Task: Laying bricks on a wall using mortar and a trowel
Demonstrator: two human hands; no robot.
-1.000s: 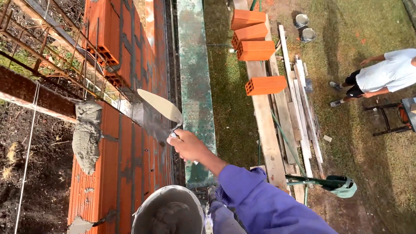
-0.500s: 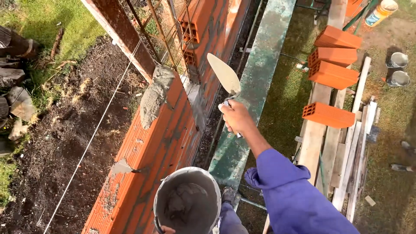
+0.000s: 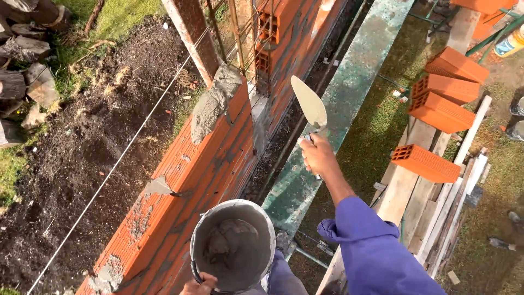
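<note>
My right hand [image 3: 318,155], in a blue sleeve, grips the handle of a pointed trowel [image 3: 309,102] whose blade points up, away from me, over the green scaffold plank [image 3: 349,87]. My left hand [image 3: 198,285] holds the near rim of a grey bucket [image 3: 233,244] with wet mortar in it, close to my body. To the left runs the top of an orange brick wall [image 3: 191,164]. A thick lump of grey mortar [image 3: 214,101] lies on the wall's top course near a rusty post [image 3: 191,33] and rebar cage.
Loose orange hollow bricks [image 3: 426,163] lie on wooden boards [image 3: 404,186] at the right. A taut string line [image 3: 117,164] runs along the wall over dark soil. Rocks [image 3: 24,82] sit at far left. Grass lies below the plank.
The view has swung so the wall now runs diagonally. My right hand with the trowel has drawn back from the mortar lump on the wall towards the plank. The bucket stays in my left hand.
</note>
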